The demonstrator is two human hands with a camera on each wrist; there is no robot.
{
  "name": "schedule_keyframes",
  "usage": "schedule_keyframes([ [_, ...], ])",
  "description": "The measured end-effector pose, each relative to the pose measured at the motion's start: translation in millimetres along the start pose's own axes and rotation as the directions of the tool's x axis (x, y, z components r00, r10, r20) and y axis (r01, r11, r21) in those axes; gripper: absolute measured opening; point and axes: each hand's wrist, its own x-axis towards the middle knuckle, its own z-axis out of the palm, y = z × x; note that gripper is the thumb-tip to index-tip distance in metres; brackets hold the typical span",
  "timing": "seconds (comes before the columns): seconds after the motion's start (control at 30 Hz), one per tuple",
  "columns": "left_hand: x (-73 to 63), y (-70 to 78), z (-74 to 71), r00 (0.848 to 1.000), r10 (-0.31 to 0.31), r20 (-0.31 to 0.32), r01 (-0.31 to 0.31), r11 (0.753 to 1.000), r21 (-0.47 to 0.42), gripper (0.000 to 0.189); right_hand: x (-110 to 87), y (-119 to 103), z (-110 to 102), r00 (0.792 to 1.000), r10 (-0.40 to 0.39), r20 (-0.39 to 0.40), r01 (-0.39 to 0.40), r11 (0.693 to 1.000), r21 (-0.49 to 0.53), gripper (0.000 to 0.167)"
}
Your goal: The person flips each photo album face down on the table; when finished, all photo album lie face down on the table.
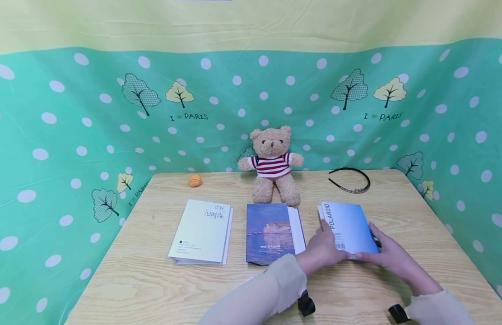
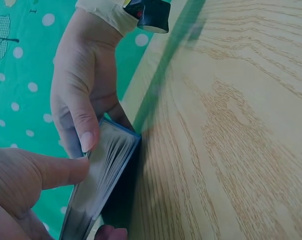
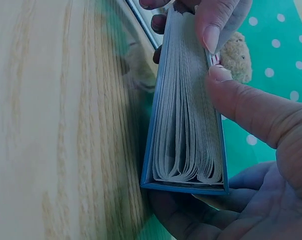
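A pale sleeve (image 1: 255, 295) crosses the foreground as a person's left hand (image 1: 325, 245) and right hand (image 1: 392, 253) grip a blue-and-white POLAROID album (image 1: 352, 225) at the right of a wooden table (image 1: 125, 280). Thumbs press its upper cover, the other fingers curled around and beneath — its page edges show between the covers. To its left lie a seascape photo album (image 1: 269, 230) and a white album (image 1: 202, 230); farther back — a teddy bear (image 1: 272, 167) in stripes, a black headband (image 1: 354, 190) and a small orange object (image 1: 195, 180).
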Motion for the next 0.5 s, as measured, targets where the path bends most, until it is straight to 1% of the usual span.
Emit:
schedule_keyframes([
  [0.2, 0.1, 0.4, 1.0, 1.0, -0.025, 0.005, 0.025, 0.999, 0.043, 0.11, 0.2, 0.2, -0.3, 1.0, -0.01, 0.002, 0.01, 1.0, -0.013, 0.109],
  [0.37, 0.1, 0.2, 1.6, 1.0, -0.018, -0.01, 0.018, 0.998, 0.064, 0.109, -0.3, -0.4, -0.7, 1.0, -0.023, 0.0, 0.023, 0.999, -0.031, 0.109],
  [0.5, -0.7, 0.5, 1.2, 1.0, -0.012, -0.015, 0.013, 0.998, 0.069, 0.109, -0.4, -0.5, -1.1, 1.0, -0.022, -0.007, 0.022, 1.0, -0.023, 0.11],
])
